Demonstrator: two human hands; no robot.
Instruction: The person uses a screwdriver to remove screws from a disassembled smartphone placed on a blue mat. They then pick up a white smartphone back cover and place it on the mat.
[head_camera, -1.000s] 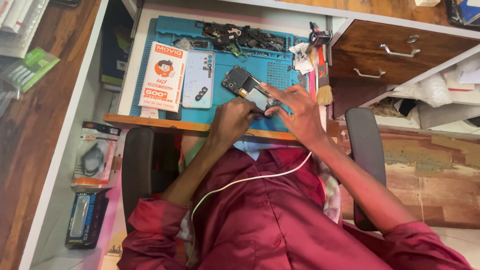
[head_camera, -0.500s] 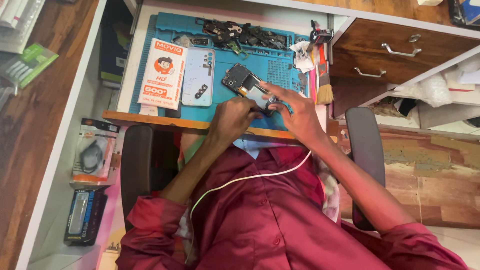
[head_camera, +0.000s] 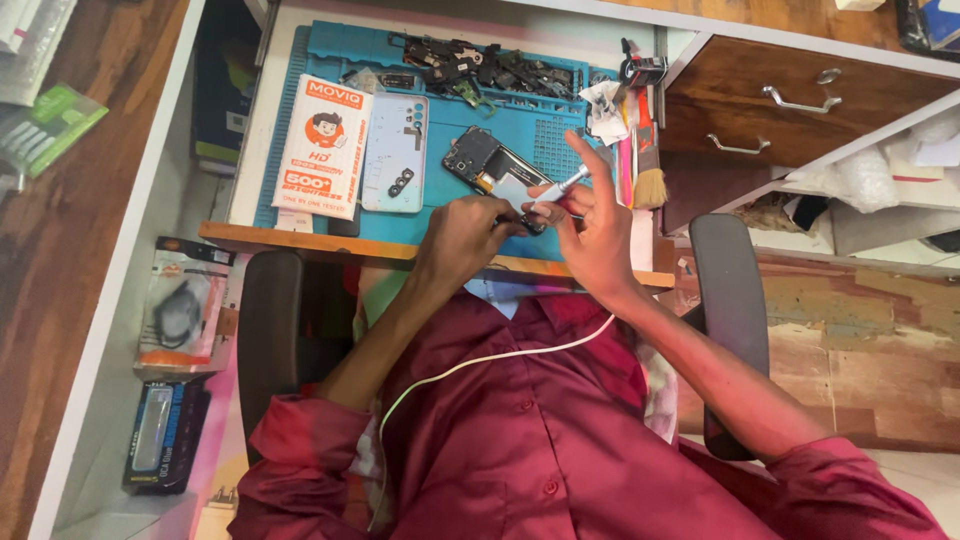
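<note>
Hands nearest, over the mat's front edge. Left hand (head_camera: 465, 235) curled, fingertips bunched at the near corner of the opened smartphone (head_camera: 490, 165); whether pinching anything, impossible to tell. Right hand (head_camera: 595, 235) no longer flat over the phone as a second ago: raised now, thumb and fingers pinching a slim silver tool (head_camera: 562, 185), probably about to go into the exposed dark innards. Beyond, ridged blue silicone mat (head_camera: 310, 120), glossy pale back cover (head_camera: 395, 150), heap of small black parts (head_camera: 480, 60).
</note>
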